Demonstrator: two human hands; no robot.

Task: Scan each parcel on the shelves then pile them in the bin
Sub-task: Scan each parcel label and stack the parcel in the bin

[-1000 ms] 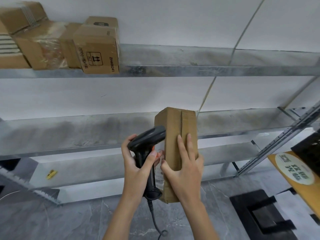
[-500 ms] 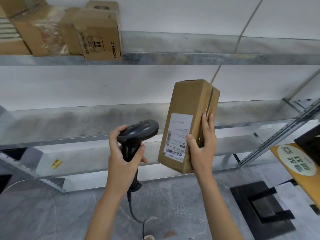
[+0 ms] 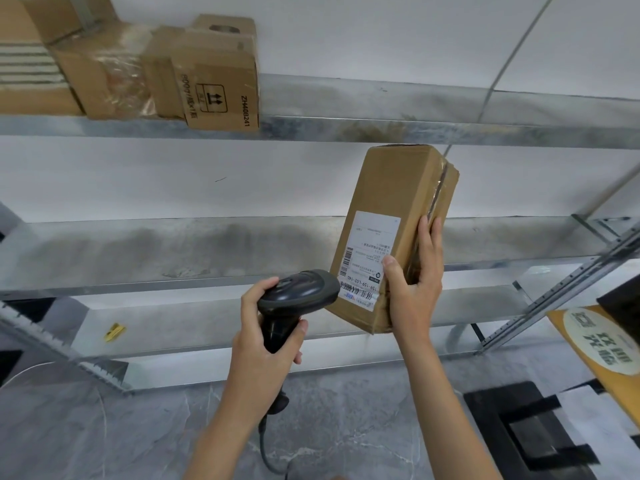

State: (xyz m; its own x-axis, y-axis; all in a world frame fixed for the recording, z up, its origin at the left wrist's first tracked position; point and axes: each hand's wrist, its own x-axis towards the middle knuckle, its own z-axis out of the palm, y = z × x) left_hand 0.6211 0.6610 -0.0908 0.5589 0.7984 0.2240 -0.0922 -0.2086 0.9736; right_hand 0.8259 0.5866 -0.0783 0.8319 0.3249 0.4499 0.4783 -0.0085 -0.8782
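Observation:
My right hand (image 3: 414,284) grips a long brown cardboard parcel (image 3: 401,188) by its lower right edge, holding it upright and tilted in front of the middle shelf. A white shipping label (image 3: 369,252) with barcodes faces me. My left hand (image 3: 265,344) holds a black corded barcode scanner (image 3: 298,296) by its handle. The scanner's head points at the label's lower end, almost touching it.
Several cardboard boxes (image 3: 214,74) stand on the top metal shelf (image 3: 415,128) at the left. The middle shelf (image 3: 138,251) and lower shelf (image 3: 194,327) are bare metal. A black base (image 3: 530,431) lies on the grey floor at right, below a yellow-brown box (image 3: 602,344).
The parcel was turned so its label faces me, then raised a little. The scanner came up and to the right, close to the label's barcode.

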